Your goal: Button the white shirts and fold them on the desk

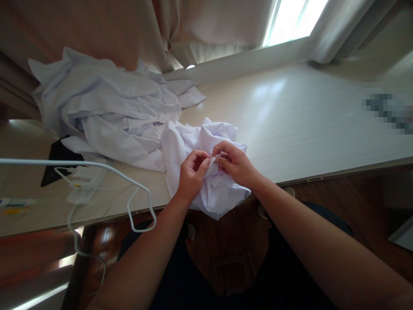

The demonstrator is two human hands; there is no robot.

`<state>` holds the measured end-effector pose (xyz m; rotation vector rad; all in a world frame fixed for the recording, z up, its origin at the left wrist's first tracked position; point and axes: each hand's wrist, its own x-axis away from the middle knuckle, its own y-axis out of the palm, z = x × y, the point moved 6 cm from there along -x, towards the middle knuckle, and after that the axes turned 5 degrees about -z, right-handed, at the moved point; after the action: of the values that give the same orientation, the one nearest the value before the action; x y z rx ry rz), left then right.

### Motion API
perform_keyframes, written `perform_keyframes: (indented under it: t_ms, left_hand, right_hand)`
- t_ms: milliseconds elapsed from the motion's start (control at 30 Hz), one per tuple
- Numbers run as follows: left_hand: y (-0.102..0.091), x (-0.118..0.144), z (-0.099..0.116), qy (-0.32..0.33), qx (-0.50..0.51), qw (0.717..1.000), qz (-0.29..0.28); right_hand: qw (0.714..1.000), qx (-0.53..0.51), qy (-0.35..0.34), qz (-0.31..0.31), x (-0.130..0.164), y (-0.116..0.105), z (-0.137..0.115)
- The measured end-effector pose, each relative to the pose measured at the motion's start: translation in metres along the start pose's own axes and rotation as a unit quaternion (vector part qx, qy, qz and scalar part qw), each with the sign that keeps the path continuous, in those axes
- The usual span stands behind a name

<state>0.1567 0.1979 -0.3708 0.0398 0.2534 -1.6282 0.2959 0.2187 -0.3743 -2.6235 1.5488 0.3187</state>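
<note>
White shirt (206, 172) bunched at frame center, spilling over table (306, 116) edge — left hand (192, 174) & right hand (235, 165) both pinch its fabric, fingertips nearly touching. Bigger cloth pile (109, 107) upper left, white hanger (97, 172) at left

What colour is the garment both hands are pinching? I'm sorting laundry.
White, in the head view: the garment pinched by left hand and right hand.

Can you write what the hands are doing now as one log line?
left hand: pinching white shirt | right hand: pinching same fold | shirt: at table edge | beside: shirt pile, white hanger
</note>
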Motion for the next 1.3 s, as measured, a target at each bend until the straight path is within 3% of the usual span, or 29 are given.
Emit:
perform_keyframes:
  t_ms: [1033,1300]
  left_hand:
    - [0.0015,0.0055,0.008,0.038,0.015,0.999,0.0]
    - [0.0015,0.0043,0.0012,0.009,0.038,0.999,0.004]
  right_hand:
    - [0.998,-0.058,-0.026,0.001,0.0007,0.001,0.0009]
    - [0.997,-0.069,-0.002,0.021,0.0011,0.0006,0.0073]
